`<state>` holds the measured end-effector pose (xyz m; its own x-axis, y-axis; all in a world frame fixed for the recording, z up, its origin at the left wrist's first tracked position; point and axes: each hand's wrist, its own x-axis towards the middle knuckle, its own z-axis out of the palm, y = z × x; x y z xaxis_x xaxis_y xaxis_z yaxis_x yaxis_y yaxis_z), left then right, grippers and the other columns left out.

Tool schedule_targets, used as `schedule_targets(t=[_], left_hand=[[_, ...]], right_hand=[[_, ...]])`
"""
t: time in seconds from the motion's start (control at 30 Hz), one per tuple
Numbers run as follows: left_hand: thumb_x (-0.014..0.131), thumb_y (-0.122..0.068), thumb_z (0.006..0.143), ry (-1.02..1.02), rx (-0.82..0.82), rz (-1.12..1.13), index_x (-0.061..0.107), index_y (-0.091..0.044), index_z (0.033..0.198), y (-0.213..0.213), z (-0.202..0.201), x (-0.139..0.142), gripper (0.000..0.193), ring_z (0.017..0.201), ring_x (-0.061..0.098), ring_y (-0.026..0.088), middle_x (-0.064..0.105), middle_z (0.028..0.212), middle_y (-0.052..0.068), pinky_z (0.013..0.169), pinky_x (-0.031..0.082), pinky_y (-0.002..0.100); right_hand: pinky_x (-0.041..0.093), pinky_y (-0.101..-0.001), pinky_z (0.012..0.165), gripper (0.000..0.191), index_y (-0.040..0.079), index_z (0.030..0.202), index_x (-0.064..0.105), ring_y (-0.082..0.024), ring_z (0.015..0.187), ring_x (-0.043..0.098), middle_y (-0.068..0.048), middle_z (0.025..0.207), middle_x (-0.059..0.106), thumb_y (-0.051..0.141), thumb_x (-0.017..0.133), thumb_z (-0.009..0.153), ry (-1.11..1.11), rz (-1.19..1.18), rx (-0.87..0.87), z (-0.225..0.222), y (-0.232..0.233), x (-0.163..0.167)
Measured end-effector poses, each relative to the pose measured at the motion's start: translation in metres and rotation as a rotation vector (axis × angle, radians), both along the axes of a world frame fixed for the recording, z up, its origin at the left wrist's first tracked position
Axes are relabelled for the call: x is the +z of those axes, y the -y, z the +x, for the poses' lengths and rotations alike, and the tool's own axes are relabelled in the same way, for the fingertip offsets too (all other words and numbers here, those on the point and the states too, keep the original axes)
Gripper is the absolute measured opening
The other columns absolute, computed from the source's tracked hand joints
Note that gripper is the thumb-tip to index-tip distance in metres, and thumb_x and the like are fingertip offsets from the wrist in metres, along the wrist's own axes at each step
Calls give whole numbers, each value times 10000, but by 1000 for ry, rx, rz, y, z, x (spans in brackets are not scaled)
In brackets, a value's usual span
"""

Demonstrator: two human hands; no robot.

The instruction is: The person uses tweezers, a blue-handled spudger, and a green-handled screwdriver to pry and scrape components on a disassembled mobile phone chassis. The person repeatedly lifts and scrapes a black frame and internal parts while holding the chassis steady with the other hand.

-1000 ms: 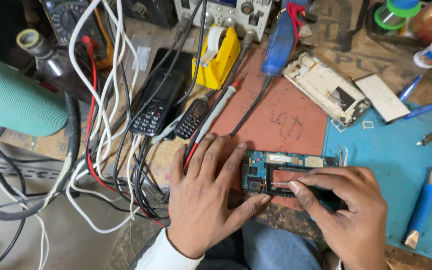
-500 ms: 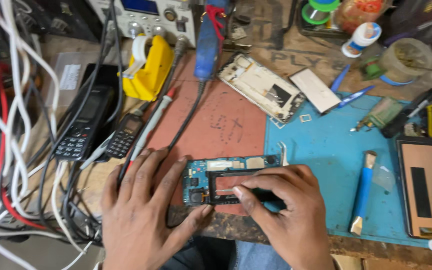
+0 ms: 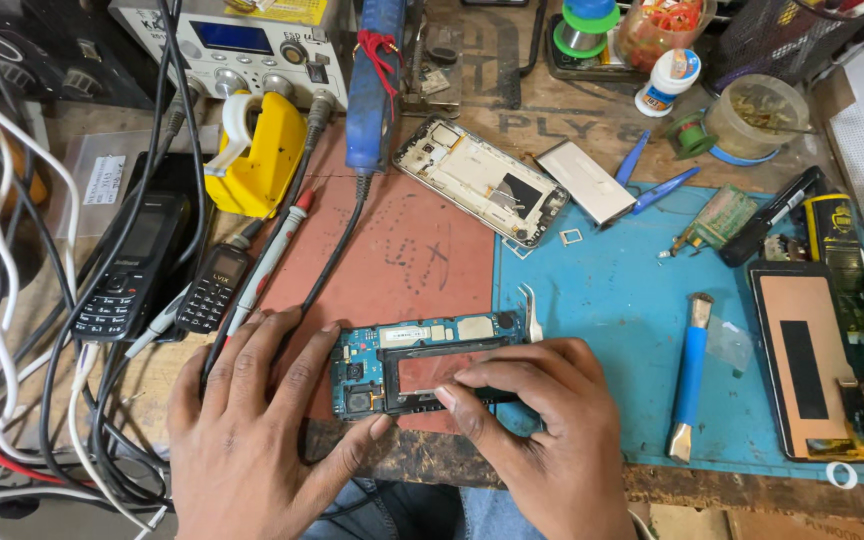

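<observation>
1. Hands first: your left hand (image 3: 252,440) lies flat, fingers spread, on the red mat (image 3: 402,250). Its fingertips press the left end of the blue circuit board (image 3: 422,365), probably so the board cannot slide.
2. Your right hand (image 3: 542,440) curls over the board's lower right edge. Its thumb and fingers are pinched on a thin dark strip there. What that strip is, you cannot tell from here.
3. The board sits near the front of the bench, half on the red mat and half on the blue mat (image 3: 612,300). It is close to you, so it is easy to see.
4. A pair of metal tweezers (image 3: 532,312) lies touching the board's right end, easy to grab.
5. The blue-handled tool (image 3: 689,375) lies on the blue mat, near your right hand.
6. The open phone frame (image 3: 482,190) waits farther back, well apart from the board.
7. Two dark button phones (image 3: 167,270) and many wires sit off to the left, out of the way.
</observation>
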<state>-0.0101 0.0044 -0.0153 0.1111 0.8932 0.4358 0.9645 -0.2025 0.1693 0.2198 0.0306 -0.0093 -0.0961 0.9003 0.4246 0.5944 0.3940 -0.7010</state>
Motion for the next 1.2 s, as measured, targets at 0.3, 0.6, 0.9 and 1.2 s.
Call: schedule_targets(t=[0.3, 0.6, 0.9, 1.2], left_hand=[[597, -672, 811, 4, 20, -12, 594, -139, 1393, -2, -2, 3, 790, 1386, 468, 293, 546, 1442, 109, 1154, 260, 525], [611, -674, 802, 12, 4, 9, 590, -132, 1395, 0, -1, 2, 804, 1381, 467, 294, 551, 1442, 111, 1155, 266, 528], [645, -627, 800, 57, 2, 9, 579, -148, 1406, 1, 8, 6, 775, 1375, 457, 300, 538, 1449, 95, 1132, 261, 540], [638, -625, 842, 61, -5, 15, 571, -136, 1415, 2, 13, 13, 755, 1396, 444, 325, 529, 1467, 115, 1144, 254, 562]], right_hand=[[562, -317, 787, 218, 42, 948, 763, -171, 881, 716, -74, 905, 772, 140, 873, 787, -297, -27, -56, 1, 10, -9], [559, -263, 647, 265, 39, 1054, 767, -125, 792, 713, -81, 954, 774, 119, 836, 811, -349, -119, -75, 1, 13, -11], [597, -331, 763, 203, 33, 1207, 676, -170, 902, 686, -193, 1294, 642, 46, 545, 1052, -451, 53, 4, 15, 14, -30], [597, -377, 962, 619, 32, 1489, 392, -213, 1170, 614, -201, 1340, 521, -58, 504, 887, -520, -116, 76, 27, 13, -22]])
